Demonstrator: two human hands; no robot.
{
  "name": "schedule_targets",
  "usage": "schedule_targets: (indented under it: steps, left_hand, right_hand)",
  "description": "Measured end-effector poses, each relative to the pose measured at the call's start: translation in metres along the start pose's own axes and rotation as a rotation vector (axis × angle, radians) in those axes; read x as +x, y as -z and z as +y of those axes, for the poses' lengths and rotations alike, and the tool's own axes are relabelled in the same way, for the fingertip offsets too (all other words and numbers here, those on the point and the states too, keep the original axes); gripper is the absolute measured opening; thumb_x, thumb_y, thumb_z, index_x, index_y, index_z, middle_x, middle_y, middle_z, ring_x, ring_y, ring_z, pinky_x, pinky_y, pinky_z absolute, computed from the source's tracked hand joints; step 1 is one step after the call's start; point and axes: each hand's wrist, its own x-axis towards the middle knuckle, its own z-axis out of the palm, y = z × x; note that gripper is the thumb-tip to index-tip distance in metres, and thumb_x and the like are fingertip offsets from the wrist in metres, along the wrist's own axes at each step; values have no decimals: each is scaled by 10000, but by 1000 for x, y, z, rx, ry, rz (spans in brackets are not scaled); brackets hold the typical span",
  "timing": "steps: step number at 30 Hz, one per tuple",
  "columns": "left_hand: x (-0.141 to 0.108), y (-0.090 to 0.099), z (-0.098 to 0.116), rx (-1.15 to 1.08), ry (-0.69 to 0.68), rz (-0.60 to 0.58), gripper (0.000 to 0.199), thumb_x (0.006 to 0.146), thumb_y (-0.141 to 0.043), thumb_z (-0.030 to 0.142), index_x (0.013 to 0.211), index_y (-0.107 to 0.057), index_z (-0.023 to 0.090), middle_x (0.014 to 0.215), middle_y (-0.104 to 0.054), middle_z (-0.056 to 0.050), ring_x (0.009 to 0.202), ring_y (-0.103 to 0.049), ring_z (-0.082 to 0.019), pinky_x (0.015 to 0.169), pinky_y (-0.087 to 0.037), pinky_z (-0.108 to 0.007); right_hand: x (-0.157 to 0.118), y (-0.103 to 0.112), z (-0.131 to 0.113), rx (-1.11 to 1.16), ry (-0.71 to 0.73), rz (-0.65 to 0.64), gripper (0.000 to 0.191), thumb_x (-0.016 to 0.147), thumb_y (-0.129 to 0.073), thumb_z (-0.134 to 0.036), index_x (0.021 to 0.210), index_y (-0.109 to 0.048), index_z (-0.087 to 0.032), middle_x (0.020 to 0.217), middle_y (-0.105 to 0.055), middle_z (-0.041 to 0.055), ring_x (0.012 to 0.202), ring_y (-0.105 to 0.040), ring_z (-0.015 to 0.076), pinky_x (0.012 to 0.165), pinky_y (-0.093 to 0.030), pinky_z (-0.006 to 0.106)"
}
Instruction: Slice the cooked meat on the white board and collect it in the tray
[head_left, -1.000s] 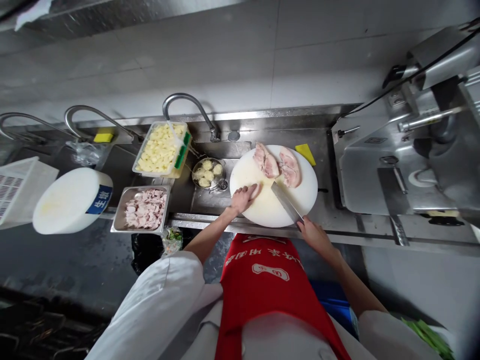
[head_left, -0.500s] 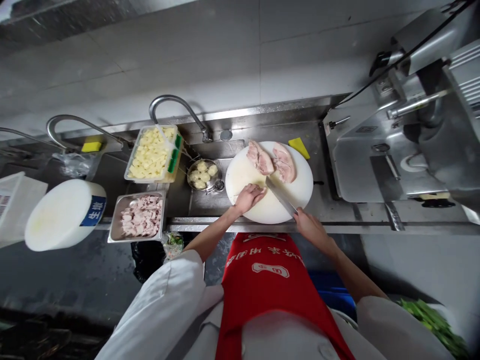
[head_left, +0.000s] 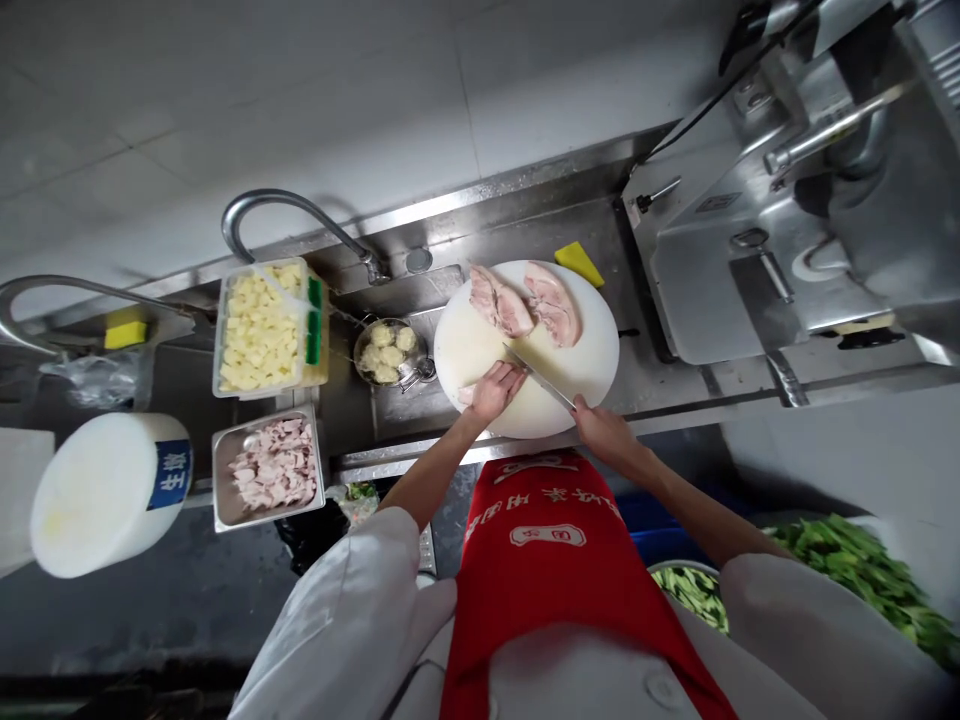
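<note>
On the round white cutting board (head_left: 551, 415), my right hand (head_left: 602, 432) grips a kitchen knife (head_left: 551, 388) by its handle, the blade slanting up and left beside my left fingers. My left hand (head_left: 493, 392) presses down on the board with curled fingertips close to the blade. A pale piece of pork (head_left: 466, 394) shows at its left side; the rest of that piece is hidden under the hand. Two larger slabs of pork lie behind: the left slab (head_left: 501, 302) and the right slab (head_left: 553, 305).
Left are a tub of cut pale cubes (head_left: 260, 330), a steel pan of meat pieces (head_left: 274, 468), a strainer of peeled pale vegetables (head_left: 387, 352) and a tap (head_left: 292, 200). A yellow cloth (head_left: 579, 264) lies behind the board. A steel machine (head_left: 750, 270) stands right.
The view has turned and shifted, so the counter sits tilted. The knife blade has come in closer against my left fingertips. Both hands stay at the board.
</note>
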Motion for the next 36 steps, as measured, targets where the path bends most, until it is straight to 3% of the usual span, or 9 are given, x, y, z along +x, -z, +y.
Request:
schedule_targets:
  steps: [5,9,16,27,36]
  left_hand:
    - [-1,-4,-4,9,-24,-21,364,1036,-336,350,1103,-645,169,1033,-631,-104,997,-565,-214,911,-502,-415]
    - [-2,-5,-5,5,-13,-30,362,1033,-339,356,1110,-639,168,1057,-619,-115,1019,-548,-225,922,-500,-434]
    - [-2,-4,-6,39,-5,-82,368,1028,-346,350,946,-661,177,912,-594,-107,957,-521,-235,874,-488,-425]
    - [-2,-6,-10,65,-21,-60,319,1013,-406,315,842,-644,188,857,-585,-84,897,-512,-218,832,-479,-383]
    - [-1,-8,-11,81,-76,-38,278,1011,-420,274,919,-664,178,848,-623,-82,895,-561,-211,829,-497,-383]
  right_hand:
    - [1,4,4,36,16,4,332,1040,-226,-322,1210,-449,-145,935,-709,153,917,-706,278,729,-449,305]
    - [-13,10,3,3,19,39,343,1037,-220,-308,1267,-415,-143,904,-714,151,877,-711,278,733,-457,314]
    - [-37,17,-8,-8,-3,-32,307,951,-311,-106,1233,-426,-145,880,-726,160,872,-721,265,713,-469,280]
    - [-23,27,-11,68,32,-61,312,942,-316,-92,1226,-434,-141,901,-725,167,881,-724,290,706,-496,311]
    - [-47,22,8,29,-8,-150,318,942,-342,-109,1240,-449,-137,875,-725,161,863,-726,273,693,-490,294]
